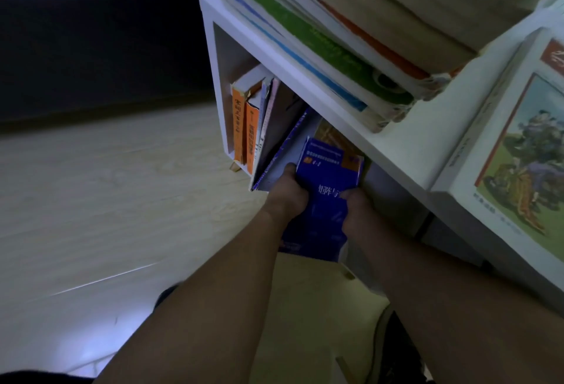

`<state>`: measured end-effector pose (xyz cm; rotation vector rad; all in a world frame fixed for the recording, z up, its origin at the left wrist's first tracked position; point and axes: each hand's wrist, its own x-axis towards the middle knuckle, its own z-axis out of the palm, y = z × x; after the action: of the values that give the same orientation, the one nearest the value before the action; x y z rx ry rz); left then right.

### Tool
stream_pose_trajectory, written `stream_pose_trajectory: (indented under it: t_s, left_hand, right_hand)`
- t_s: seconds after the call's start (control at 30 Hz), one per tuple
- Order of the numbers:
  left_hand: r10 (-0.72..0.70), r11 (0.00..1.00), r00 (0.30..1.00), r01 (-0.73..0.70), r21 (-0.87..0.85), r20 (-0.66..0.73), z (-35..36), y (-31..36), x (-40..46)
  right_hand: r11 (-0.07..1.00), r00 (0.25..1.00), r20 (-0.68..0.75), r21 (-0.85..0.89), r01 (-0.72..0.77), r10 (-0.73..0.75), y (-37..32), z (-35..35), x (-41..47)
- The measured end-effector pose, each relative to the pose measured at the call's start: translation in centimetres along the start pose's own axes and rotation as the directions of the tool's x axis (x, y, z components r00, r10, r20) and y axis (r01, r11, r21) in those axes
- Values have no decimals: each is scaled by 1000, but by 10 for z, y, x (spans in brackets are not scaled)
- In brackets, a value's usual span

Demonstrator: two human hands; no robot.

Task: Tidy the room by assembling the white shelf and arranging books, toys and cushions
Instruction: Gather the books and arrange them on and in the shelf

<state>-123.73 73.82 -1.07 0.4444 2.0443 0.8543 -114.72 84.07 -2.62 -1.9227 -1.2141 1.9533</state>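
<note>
Both hands grip one blue book at the mouth of the white shelf's lower compartment, the left hand curled round its left edge and the right hand round its right edge; white Chinese characters cross the cover, too blurred to read. Two orange-spined books stand upright at the compartment's left, their spine lettering illegible, with several slimmer volumes leaning beside them. One stack of books lies flat on the shelf top, beside one picture-cover book.

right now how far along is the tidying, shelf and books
Done: the white shelf stands assembled, orange books upright inside, a book stack on top. In hand: left hand and right hand grip a blue book at the opening. Toys and cushions: not in view.
</note>
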Motion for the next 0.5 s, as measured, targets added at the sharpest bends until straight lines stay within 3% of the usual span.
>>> stream_pose_trajectory:
  t_s: [0.13, 0.23, 0.3, 0.5]
  left_hand:
    - [101, 955, 981, -48, 293, -166, -11, 11, -2]
    - [193, 917, 954, -93, 387, -228, -7, 9, -7]
    - [244, 904, 940, -132, 406, -238, -2, 3, -7]
    - [146, 935, 976, -83, 345, -161, -15, 13, 2]
  right_hand:
    - [994, 999, 22, -104, -24, 27, -10, 20, 1]
    - [992, 999, 0, -115, -49, 50, -7, 22, 6]
    - [993, 998, -3, -104, -60, 60, -4, 20, 8]
    - [998, 998, -3, 11, -56, 56, 1, 11, 7]
